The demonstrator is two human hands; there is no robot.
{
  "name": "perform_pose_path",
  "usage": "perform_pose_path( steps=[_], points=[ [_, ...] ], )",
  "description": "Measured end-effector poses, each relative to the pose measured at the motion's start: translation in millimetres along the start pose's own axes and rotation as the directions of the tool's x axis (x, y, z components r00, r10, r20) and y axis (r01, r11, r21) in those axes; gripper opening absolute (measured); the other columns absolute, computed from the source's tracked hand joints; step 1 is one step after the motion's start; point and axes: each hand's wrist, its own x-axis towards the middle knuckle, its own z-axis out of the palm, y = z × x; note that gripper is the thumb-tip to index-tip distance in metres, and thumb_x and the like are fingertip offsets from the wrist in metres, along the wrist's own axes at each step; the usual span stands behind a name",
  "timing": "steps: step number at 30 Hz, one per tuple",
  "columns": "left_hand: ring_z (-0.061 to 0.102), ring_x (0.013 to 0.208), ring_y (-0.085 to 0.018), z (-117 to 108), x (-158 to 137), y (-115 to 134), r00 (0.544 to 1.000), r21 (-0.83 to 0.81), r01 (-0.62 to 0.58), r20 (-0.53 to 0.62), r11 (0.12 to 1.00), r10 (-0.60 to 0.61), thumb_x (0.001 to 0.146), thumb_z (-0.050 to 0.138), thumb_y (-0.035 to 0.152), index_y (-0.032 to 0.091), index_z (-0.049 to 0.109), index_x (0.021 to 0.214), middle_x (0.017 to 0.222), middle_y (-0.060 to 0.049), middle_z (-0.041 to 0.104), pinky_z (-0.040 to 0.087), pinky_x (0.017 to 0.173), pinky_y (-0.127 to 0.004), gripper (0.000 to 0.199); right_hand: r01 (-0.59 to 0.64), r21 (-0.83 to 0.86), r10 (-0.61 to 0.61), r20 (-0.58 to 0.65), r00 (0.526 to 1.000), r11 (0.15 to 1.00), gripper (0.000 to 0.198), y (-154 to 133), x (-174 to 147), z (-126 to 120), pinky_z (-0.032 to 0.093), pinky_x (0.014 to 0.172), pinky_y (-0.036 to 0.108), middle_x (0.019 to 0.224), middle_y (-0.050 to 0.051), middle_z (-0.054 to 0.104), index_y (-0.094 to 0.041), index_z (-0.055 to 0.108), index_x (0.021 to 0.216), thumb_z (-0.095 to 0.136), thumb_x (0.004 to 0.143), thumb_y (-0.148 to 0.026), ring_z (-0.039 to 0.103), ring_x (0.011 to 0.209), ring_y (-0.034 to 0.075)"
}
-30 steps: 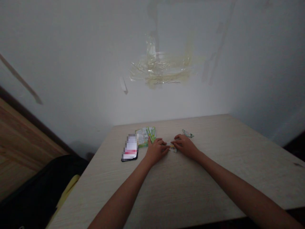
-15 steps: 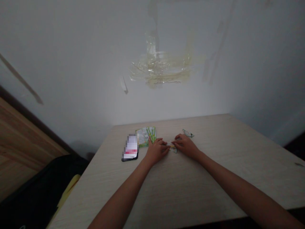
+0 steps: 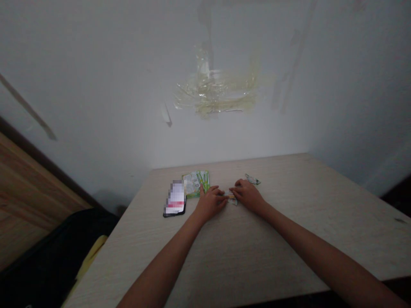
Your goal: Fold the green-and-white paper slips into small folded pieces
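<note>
My left hand (image 3: 210, 203) rests on the table with its fingers bent together on the left edge of a small pale piece of paper or wrapper (image 3: 233, 201). A thin yellow-orange strip runs across that piece. From the other side, my right hand (image 3: 249, 196) pinches its right edge. The fingers cover much of it, so its exact kind is unclear. Just behind my left hand lies a green and white printed packet (image 3: 192, 184). A small folded green and white scrap (image 3: 253, 179) lies beyond my right hand.
A phone (image 3: 175, 203) with a blurred screen lies left of my left hand. The pale wooden table (image 3: 282, 171) meets a taped wall (image 3: 221, 141) at the back. Dark fabric (image 3: 64, 244) and a yellow item (image 3: 91, 254) are beside the table's left edge.
Both hands stay almost in place, with the right one shifted very slightly left. The view has moved a little; the small piece remains between the fingers.
</note>
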Motion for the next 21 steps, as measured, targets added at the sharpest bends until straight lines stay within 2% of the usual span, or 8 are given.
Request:
perform_pose_path(
  steps=[6,11,21],
  points=[
    [0.047,0.126,-0.027,0.1,-0.2,0.4,1.000,-0.007,0.011,-0.004,1.000,-0.011,0.092,0.053,0.039,0.039,0.071,0.104,0.113,0.000,0.069,-0.002,0.108,-0.072,0.022,-0.024,0.130,0.023,0.011,1.000,0.991,0.024,10.3,-0.5,4.1,0.044,0.087,0.036,0.105,0.009,0.061,-0.028,0.073,0.107,0.054,0.092,-0.032,0.056,0.096,0.021],
    [0.048,0.124,-0.026,2.6,-0.1,-1.1,1.000,-0.016,0.023,-0.014,1.000,-0.023,0.090,0.056,0.037,0.038,0.072,0.101,0.111,0.000,0.070,-0.003,0.108,-0.071,0.019,-0.017,0.278,0.015,0.007,1.000,0.960,0.020,12.7,-2.1,-0.8,0.044,0.091,0.036,0.109,0.009,0.063,-0.025,0.077,0.094,0.058,0.090,-0.028,0.058,0.098,0.019],
    [0.050,0.121,-0.025,2.0,0.2,0.9,0.999,-0.026,0.051,0.000,0.998,-0.051,0.091,0.054,0.039,0.037,0.072,0.101,0.111,0.000,0.069,-0.003,0.107,-0.072,0.020,-0.021,0.268,0.022,0.001,1.000,0.963,0.015,6.2,-2.8,-5.1,0.046,0.086,0.035,0.096,0.007,0.065,-0.022,0.077,0.085,0.063,0.085,-0.028,0.059,0.090,0.019]
  ],
)
